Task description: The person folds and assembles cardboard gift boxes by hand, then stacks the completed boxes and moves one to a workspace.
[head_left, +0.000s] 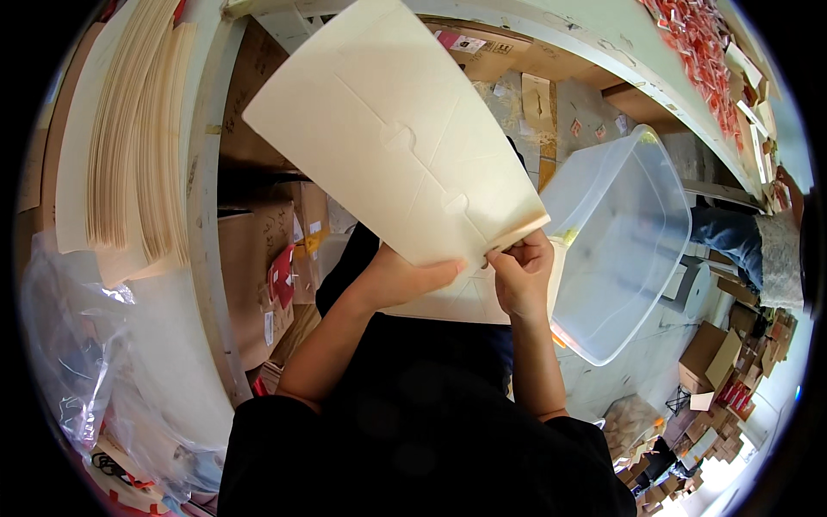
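A large cream cardboard sheet (392, 129) with crease lines and two half-round cuts slants up and left above my lap. My left hand (405, 280) grips its lower edge, thumb on top and fingers hidden underneath. My right hand (524, 271) pinches the lower right corner, where a narrow flap is bent up. More cream card (452, 308) shows below and behind my hands; I cannot tell whether it belongs to the same sheet.
Left, a stack of cream card sheets (129, 138) lies on a white table beside clear plastic bags (77, 353). A translucent plastic bin (624, 250) stands tilted at right. Small red pieces (698, 52) cover a tabletop at upper right. Another person's jeans-clad leg (728, 241) shows far right.
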Action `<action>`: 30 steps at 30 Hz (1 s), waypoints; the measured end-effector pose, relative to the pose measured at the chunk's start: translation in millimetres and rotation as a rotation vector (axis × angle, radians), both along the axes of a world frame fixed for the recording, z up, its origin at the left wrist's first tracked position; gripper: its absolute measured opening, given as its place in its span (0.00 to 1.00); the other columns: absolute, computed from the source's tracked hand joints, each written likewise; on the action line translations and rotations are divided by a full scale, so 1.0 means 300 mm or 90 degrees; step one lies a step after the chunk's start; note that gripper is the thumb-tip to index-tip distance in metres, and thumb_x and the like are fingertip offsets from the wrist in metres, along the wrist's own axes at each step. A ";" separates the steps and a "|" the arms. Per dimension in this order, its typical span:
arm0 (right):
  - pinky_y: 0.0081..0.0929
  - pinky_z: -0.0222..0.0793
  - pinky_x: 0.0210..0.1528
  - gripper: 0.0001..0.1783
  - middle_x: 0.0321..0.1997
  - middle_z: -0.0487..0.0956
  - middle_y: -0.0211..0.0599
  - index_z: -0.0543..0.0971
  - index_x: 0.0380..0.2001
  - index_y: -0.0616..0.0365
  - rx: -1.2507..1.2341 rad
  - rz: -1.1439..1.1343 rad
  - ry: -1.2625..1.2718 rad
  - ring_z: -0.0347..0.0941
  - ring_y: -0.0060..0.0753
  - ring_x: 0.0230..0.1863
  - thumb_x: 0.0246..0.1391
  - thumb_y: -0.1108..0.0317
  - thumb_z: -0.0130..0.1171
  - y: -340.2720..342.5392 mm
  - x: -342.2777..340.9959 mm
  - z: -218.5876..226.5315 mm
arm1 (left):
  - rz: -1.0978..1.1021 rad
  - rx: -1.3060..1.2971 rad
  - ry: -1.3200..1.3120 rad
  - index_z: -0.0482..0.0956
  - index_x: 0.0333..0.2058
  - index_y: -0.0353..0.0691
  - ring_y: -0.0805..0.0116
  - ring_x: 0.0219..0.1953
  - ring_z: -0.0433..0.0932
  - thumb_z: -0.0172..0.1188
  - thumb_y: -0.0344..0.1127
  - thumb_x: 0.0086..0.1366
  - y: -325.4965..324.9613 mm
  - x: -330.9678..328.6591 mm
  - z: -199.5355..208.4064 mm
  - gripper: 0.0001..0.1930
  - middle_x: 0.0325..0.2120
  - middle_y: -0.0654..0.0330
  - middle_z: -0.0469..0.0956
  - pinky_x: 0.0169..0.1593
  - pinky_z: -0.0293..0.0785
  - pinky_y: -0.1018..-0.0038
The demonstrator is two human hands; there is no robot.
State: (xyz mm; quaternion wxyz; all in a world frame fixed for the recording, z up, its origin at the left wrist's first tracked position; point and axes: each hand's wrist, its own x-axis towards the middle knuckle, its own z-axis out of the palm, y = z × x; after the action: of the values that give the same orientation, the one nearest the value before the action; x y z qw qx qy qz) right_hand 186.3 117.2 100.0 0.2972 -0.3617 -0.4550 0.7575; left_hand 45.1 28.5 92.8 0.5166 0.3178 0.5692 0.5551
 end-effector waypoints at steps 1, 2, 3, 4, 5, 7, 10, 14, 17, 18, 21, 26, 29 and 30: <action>0.20 0.67 0.31 0.14 0.30 0.74 0.34 0.70 0.35 0.65 -0.012 -0.017 0.000 0.70 0.21 0.30 0.40 0.82 0.50 -0.003 -0.006 -0.002 | -0.009 -0.001 0.019 0.70 0.37 0.33 0.73 0.35 0.70 0.59 0.28 0.46 -0.002 0.001 -0.005 0.17 0.32 0.60 0.71 0.38 0.68 0.76; 0.20 0.67 0.31 0.13 0.30 0.74 0.34 0.70 0.34 0.65 -0.023 -0.032 0.000 0.69 0.20 0.30 0.40 0.82 0.50 -0.005 -0.013 -0.003 | 0.000 0.013 0.029 0.70 0.37 0.33 0.73 0.35 0.69 0.59 0.29 0.45 0.002 0.002 -0.003 0.17 0.32 0.60 0.71 0.38 0.68 0.76; 0.20 0.67 0.31 0.13 0.30 0.74 0.33 0.70 0.34 0.64 -0.035 -0.048 0.000 0.69 0.20 0.30 0.40 0.82 0.50 -0.004 -0.016 -0.004 | 0.008 0.027 0.038 0.70 0.37 0.33 0.73 0.35 0.69 0.59 0.29 0.45 0.009 0.003 0.002 0.18 0.32 0.60 0.71 0.38 0.68 0.76; 0.19 0.67 0.31 0.13 0.30 0.74 0.33 0.70 0.34 0.64 -0.043 -0.040 -0.005 0.69 0.19 0.30 0.40 0.81 0.50 -0.002 -0.017 -0.005 | 0.017 0.042 0.047 0.69 0.38 0.33 0.73 0.35 0.69 0.59 0.30 0.45 0.015 0.004 0.004 0.18 0.32 0.60 0.71 0.38 0.68 0.76; 0.19 0.67 0.31 0.14 0.30 0.74 0.33 0.70 0.35 0.64 -0.050 -0.030 -0.008 0.69 0.19 0.29 0.40 0.81 0.50 0.001 -0.017 -0.004 | 0.027 0.038 0.007 0.69 0.38 0.34 0.74 0.36 0.69 0.60 0.30 0.45 0.015 0.005 -0.007 0.19 0.33 0.60 0.71 0.39 0.68 0.76; 0.19 0.67 0.31 0.14 0.31 0.74 0.33 0.69 0.36 0.64 -0.040 -0.004 -0.017 0.68 0.19 0.30 0.41 0.81 0.50 0.007 -0.016 0.001 | 0.046 0.030 -0.074 0.69 0.39 0.34 0.74 0.37 0.69 0.60 0.30 0.45 0.013 0.008 -0.039 0.20 0.34 0.61 0.70 0.40 0.67 0.76; 0.18 0.66 0.31 0.14 0.31 0.73 0.32 0.69 0.36 0.64 -0.005 0.037 -0.029 0.68 0.19 0.30 0.42 0.81 0.51 0.010 -0.013 0.020 | 0.081 0.052 -0.224 0.67 0.42 0.35 0.74 0.38 0.68 0.59 0.29 0.45 0.012 0.013 -0.043 0.23 0.36 0.62 0.69 0.41 0.67 0.76; 0.17 0.66 0.30 0.12 0.29 0.73 0.31 0.69 0.35 0.64 -0.020 0.054 -0.023 0.68 0.18 0.29 0.43 0.81 0.52 0.010 -0.020 0.060 | 0.053 0.061 -0.261 0.64 0.44 0.35 0.74 0.40 0.66 0.59 0.29 0.45 0.011 0.002 -0.055 0.25 0.38 0.62 0.68 0.42 0.66 0.77; 0.16 0.65 0.30 0.10 0.27 0.72 0.31 0.70 0.33 0.64 -0.007 0.085 0.012 0.68 0.18 0.28 0.44 0.81 0.53 0.012 -0.003 0.041 | 0.062 0.085 -0.277 0.64 0.45 0.35 0.75 0.41 0.66 0.59 0.29 0.45 0.014 -0.003 -0.046 0.25 0.39 0.62 0.67 0.43 0.65 0.77; 0.16 0.65 0.30 0.09 0.26 0.72 0.31 0.71 0.33 0.64 0.001 0.102 0.027 0.67 0.18 0.27 0.44 0.81 0.53 0.015 0.008 0.030 | 0.062 0.085 -0.296 0.64 0.45 0.35 0.75 0.41 0.66 0.60 0.30 0.46 0.009 -0.006 -0.054 0.25 0.39 0.62 0.67 0.43 0.65 0.78; 0.15 0.64 0.29 0.08 0.24 0.72 0.31 0.71 0.30 0.63 0.066 0.112 0.013 0.67 0.17 0.24 0.45 0.82 0.54 0.038 0.029 0.011 | 0.093 0.067 -0.363 0.64 0.46 0.35 0.75 0.41 0.66 0.60 0.30 0.46 -0.001 -0.017 -0.050 0.26 0.39 0.63 0.67 0.43 0.65 0.78; 0.19 0.60 0.46 0.18 0.44 0.71 0.34 0.66 0.49 0.65 -0.013 -0.039 0.043 0.65 0.22 0.43 0.55 0.71 0.44 0.037 -0.032 0.056 | 0.106 0.060 -0.350 0.64 0.46 0.35 0.76 0.41 0.67 0.59 0.29 0.47 0.010 -0.014 -0.033 0.25 0.39 0.63 0.68 0.42 0.66 0.79; 0.17 0.58 0.47 0.17 0.44 0.72 0.33 0.67 0.48 0.65 0.011 0.030 0.034 0.66 0.20 0.42 0.54 0.71 0.45 0.009 -0.036 0.009 | 0.107 0.059 -0.290 0.63 0.47 0.35 0.75 0.42 0.66 0.58 0.29 0.48 0.013 0.011 -0.050 0.25 0.40 0.62 0.68 0.43 0.65 0.78; 0.15 0.59 0.44 0.15 0.40 0.73 0.31 0.69 0.45 0.65 0.002 0.015 -0.014 0.66 0.17 0.39 0.53 0.72 0.47 0.002 -0.048 0.013 | 0.098 0.053 -0.265 0.62 0.48 0.34 0.74 0.43 0.66 0.58 0.28 0.48 0.010 0.016 -0.056 0.26 0.41 0.62 0.67 0.45 0.65 0.77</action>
State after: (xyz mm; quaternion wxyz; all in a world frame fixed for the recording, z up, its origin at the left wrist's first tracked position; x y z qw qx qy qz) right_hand 171.9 117.8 103.9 0.2840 -0.3639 -0.4636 0.7563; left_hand 49.8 31.6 76.0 0.5654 0.1729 0.4492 0.6698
